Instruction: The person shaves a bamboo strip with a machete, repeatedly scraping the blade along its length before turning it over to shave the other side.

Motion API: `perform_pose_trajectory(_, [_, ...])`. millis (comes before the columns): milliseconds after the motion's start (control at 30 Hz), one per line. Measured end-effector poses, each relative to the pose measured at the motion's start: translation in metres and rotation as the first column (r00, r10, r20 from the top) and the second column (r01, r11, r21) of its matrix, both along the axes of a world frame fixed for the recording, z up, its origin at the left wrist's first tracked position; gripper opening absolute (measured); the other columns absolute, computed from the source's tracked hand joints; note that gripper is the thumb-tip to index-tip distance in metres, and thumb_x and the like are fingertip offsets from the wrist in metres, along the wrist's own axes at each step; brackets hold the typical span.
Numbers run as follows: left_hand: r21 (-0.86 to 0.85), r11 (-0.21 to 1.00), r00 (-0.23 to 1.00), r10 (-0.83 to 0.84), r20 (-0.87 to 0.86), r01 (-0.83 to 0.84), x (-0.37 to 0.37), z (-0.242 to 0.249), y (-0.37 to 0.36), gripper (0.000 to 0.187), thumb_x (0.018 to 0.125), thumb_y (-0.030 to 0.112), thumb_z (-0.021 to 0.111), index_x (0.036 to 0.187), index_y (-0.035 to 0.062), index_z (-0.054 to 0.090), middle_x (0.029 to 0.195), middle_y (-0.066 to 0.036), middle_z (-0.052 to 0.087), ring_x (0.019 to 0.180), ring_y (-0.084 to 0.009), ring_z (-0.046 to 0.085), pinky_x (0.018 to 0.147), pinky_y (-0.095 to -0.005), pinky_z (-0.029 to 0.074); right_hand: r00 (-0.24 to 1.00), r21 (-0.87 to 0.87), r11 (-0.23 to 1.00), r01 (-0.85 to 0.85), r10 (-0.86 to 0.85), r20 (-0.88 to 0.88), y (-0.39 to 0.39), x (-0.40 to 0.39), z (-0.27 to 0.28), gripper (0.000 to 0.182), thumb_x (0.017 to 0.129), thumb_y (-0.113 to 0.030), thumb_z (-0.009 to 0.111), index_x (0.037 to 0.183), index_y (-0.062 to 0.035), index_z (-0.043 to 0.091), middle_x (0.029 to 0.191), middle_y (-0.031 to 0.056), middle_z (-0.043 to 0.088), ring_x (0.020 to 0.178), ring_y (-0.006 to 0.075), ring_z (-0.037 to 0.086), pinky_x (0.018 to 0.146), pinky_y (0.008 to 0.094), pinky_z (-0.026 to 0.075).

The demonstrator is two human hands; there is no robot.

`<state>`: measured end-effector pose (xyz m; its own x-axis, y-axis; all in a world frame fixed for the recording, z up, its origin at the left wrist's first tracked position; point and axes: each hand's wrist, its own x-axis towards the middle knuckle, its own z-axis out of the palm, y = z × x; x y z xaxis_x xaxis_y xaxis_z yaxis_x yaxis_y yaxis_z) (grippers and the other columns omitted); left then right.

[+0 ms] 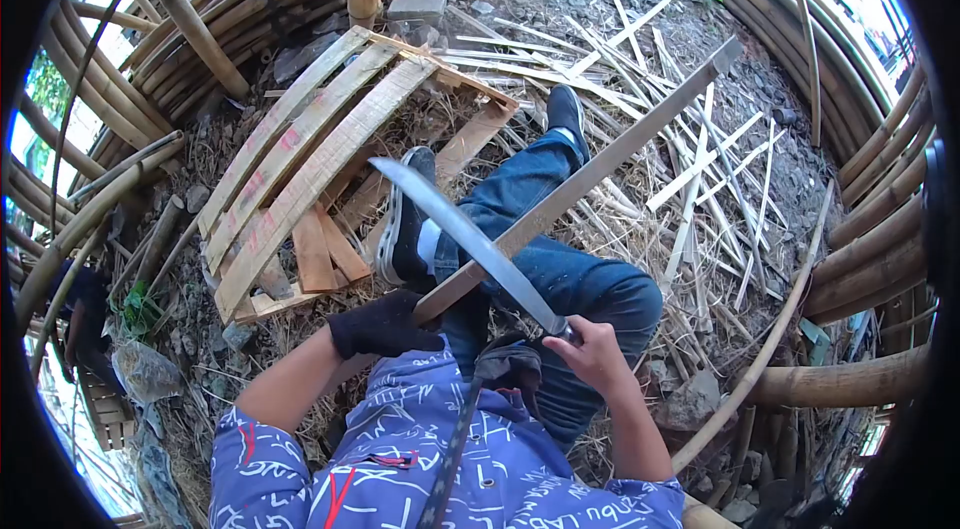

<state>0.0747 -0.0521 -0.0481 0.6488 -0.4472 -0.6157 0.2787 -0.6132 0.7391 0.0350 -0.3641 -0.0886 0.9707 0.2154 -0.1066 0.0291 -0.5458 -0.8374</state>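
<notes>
My left hand (378, 329), in a black glove, is wrapped round the lower part of a long flat bamboo strip (610, 157). The strip slants up and away to the right across my bent legs, and its near end passes under my forearm. In my bare right hand (590, 354) is the dark handle of a machete (455, 224) with a long curved blade. That blade points up and to the left, crossing the strip in this view a little beyond my glove. Blue jeans (590, 294) and dark shoes lie beneath both.
A slatted wooden pallet (300, 149) lies left of my feet. Thin split strips (690, 169) are scattered over the ground to the right. Stacked bamboo poles (270, 4) ring the space, and a loose pole (765, 359) slants at the right. A concrete block (417, 3) sits at the back.
</notes>
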Motion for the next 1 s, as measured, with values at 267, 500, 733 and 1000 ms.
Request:
perform_pose_trajectory(267, [0.046, 0.996, 0.966, -0.088, 0.245, 0.08, 0.008, -0.002, -0.004, 0.035, 0.073, 0.032, 0.076, 0.081, 0.0025, 0.058, 0.067, -0.007, 0.057, 0.063, -0.0147, 0.054, 0.061, -0.0333, 0.045, 0.999, -0.053, 0.998, 0.038, -0.04, -0.024, -0.008, 0.014, -0.011, 0.04, 0.075, -0.033, 0.078, 0.083, 0.0029, 0.063, 0.055, 0.0149, 0.053, 0.046, 0.0254, 0.049, 0.049, 0.0343, 0.041])
perform_pose_trajectory(500, [0.036, 0.997, 0.973, -0.081, 0.214, 0.075, 0.006, -0.003, -0.003, 0.036, 0.074, 0.031, 0.076, 0.085, 0.0015, 0.059, 0.071, -0.008, 0.058, 0.069, -0.0154, 0.054, 0.067, -0.0345, 0.046, 0.998, -0.114, 0.993, 0.03, -0.025, 0.051, -0.022, 0.014, -0.009, 0.041, 0.073, -0.034, 0.079, 0.087, 0.0016, 0.065, 0.06, 0.0146, 0.056, 0.05, 0.0246, 0.052, 0.051, 0.0336, 0.042])
perform_pose_trajectory(733, [-0.033, 0.997, 0.992, -0.073, 0.099, 0.077, 0.006, 0.004, 0.002, 0.039, 0.074, 0.032, 0.077, 0.089, -0.0002, 0.06, 0.075, -0.01, 0.061, 0.071, -0.0171, 0.059, 0.068, -0.0348, 0.047, 0.996, -0.106, 0.991, 0.085, -0.081, 0.043, -0.032, 0.007, -0.011, 0.038, 0.069, -0.03, 0.082, 0.086, 0.0001, 0.066, 0.056, 0.0112, 0.053, 0.048, 0.0191, 0.05, 0.05, 0.0315, 0.042])
perform_pose_trajectory(1000, [0.102, 0.994, 0.999, 0.022, 0.045, -0.027, 0.008, 0.005, 0.011, 0.04, 0.073, 0.033, 0.078, 0.086, 0.0014, 0.058, 0.072, -0.007, 0.059, 0.069, -0.0153, 0.057, 0.065, -0.0327, 0.047, 0.953, 0.079, 0.952, 0.295, -0.299, 0.044, -0.034, 0.02, -0.03, 0.032, 0.085, -0.023, 0.069, 0.071, 0.0002, 0.052, 0.05, 0.0033, 0.043, 0.047, 0.0081, 0.038, 0.043, 0.0286, 0.033])
